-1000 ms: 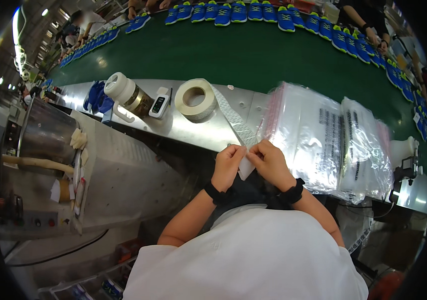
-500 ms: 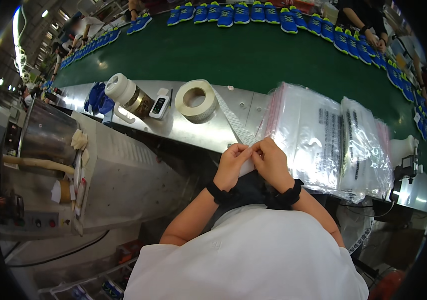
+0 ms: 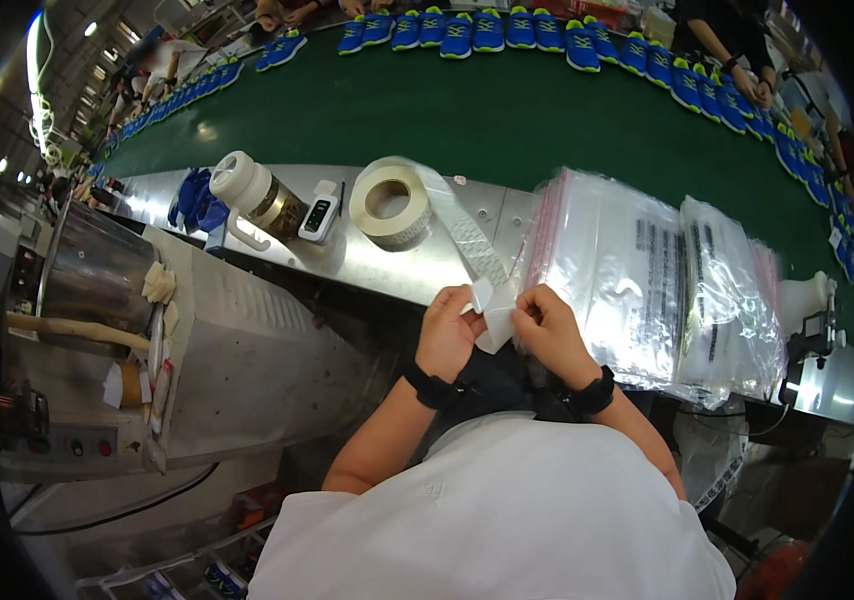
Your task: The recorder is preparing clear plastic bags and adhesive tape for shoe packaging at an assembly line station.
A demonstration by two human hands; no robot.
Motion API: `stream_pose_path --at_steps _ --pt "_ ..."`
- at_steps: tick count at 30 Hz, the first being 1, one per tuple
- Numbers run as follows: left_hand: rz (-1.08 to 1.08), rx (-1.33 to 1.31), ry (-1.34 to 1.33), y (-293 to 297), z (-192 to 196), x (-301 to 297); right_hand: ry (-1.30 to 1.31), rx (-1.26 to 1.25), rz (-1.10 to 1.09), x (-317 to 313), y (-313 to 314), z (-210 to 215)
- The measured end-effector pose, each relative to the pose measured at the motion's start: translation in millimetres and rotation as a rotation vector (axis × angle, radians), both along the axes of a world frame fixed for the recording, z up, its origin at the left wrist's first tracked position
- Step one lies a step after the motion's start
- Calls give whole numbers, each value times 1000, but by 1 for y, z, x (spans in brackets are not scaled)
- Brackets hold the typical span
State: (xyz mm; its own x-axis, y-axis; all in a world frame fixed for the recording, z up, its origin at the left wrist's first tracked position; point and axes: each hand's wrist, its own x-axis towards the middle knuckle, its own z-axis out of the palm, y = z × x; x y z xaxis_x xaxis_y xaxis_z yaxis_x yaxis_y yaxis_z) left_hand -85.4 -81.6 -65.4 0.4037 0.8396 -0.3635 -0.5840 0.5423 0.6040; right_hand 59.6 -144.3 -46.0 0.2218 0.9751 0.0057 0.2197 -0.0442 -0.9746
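Note:
A roll of labels (image 3: 405,222) lies on the metal bench edge, its pale strip (image 3: 472,240) running down toward me. My left hand (image 3: 447,335) pinches a small white label (image 3: 483,294) at the strip's end. The curled end of the strip is held between thumb and fingers of my right hand (image 3: 554,335). Both hands are just off the bench's near edge, a little apart. Beside my right hand lies a stack of clear plastic bags (image 3: 607,280) with pink edges.
Beyond the bench is a green conveyor belt (image 3: 367,110) with rows of blue shoes (image 3: 487,32). A lidded bottle (image 3: 262,195), a small white device (image 3: 319,215) and blue cloth (image 3: 195,200) stand left. A grey machine (image 3: 247,330) is at lower left. Co-workers' hands (image 3: 755,85) are across the belt.
My hands were close together and have moved apart, with the white label and curled strip end now showing between them. The shoes on the belt have shifted slightly right.

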Motion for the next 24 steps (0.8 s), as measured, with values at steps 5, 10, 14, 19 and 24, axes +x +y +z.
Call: stream_pose_path --at_steps 5,10,14,19,24 --pt "-304 -127 -269 6 -3 -17 68 -58 79 13 -4 -11" --pt "-357 -11 -123 5 -2 -13 259 -77 167 1 6 -12" --pt "-372 42 -70 2 4 -17 309 -164 127 -3 16 -14" --pt "-86 603 665 -10 16 -33 159 -130 94 0 19 -21" --pt "-315 653 532 -19 28 -35 -61 80 65 -17 25 -7"
